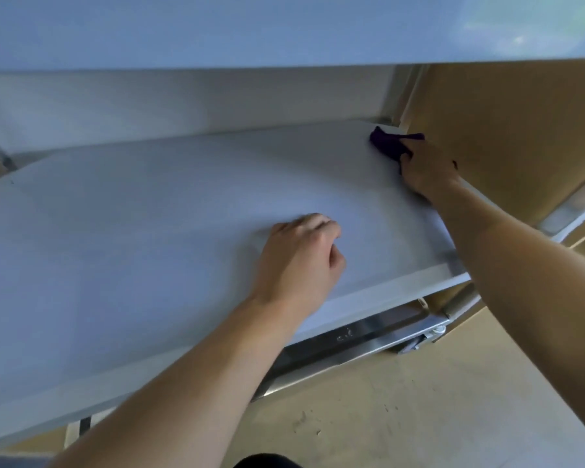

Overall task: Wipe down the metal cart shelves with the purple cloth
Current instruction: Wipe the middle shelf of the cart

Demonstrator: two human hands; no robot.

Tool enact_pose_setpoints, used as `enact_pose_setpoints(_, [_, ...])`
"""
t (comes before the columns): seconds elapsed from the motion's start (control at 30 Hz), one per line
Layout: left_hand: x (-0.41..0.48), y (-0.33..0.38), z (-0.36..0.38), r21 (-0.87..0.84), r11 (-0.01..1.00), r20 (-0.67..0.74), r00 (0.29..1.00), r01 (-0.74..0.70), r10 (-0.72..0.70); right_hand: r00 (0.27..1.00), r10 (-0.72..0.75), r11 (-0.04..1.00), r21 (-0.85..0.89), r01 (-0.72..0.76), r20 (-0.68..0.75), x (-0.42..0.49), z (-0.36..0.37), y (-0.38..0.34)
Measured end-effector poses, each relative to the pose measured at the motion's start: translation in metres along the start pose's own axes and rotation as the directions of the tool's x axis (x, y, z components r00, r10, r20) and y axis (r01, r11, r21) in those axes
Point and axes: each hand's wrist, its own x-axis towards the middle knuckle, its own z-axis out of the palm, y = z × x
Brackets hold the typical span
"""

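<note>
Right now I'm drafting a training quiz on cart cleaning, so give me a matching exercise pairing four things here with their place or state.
Column 1:
1. purple cloth
2. left hand
3. right hand
4. floor

Column 2:
A. beige, scuffed, below the cart
B. bunched at the shelf's far right corner
C. gripping the cloth
D. resting mid-shelf, fingers curled, holding nothing

Pairs: 1-B, 2-D, 3-C, 4-A

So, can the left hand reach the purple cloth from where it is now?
Probably yes: the left hand rests on the bare shelf, with nothing between it and the purple cloth under the right hand.
</note>
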Motion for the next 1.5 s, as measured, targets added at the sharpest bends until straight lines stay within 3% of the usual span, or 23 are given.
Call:
enact_pose_setpoints(0.43, [0.002,-0.007,0.003,0.003,1.000,0.023,1.000,0.007,-0.007,0.997,-0.023,1.000,0.022,0.022,0.072,0.067,0.027,-0.050])
enact_pose_setpoints(0.63, [0.002,-0.008,0.003,0.017,1.000,0.031,0.999,0.023,-0.024,0.957,-0.263,0.959,0.144,0.246,0.121,0.043,0.040,-0.105])
enact_pose_setpoints(0.77, [0.001,-0.007,0.002,0.018,0.999,0.028,0.998,0.047,-0.047,0.870,-0.466,0.879,0.193,0.436,0.157,0.008,0.045,-0.148])
enact_pose_setpoints(0.93, [0.000,-0.004,-0.003,0.016,0.999,0.027,0.999,0.044,-0.044,0.812,-0.566,0.821,0.188,0.539,0.142,-0.038,0.035,-0.132])
enact_pose_setpoints(1.03, [-0.001,-0.004,-0.003,0.018,0.999,-0.001,0.999,0.051,-0.051,0.847,-0.523,0.849,0.152,0.507,0.099,-0.047,0.024,-0.093])
enact_pose_setpoints(1.2, [0.000,-0.003,0.004,0.021,0.999,-0.027,0.999,0.045,-0.044,0.949,-0.304,0.952,0.067,0.299,0.082,-0.015,0.007,-0.034])
enact_pose_setpoints(1.5, [0.002,-0.008,0.006,-0.002,1.000,-0.014,1.000,0.019,-0.019,0.978,-0.191,0.977,0.117,0.181,0.087,0.056,0.027,-0.054])
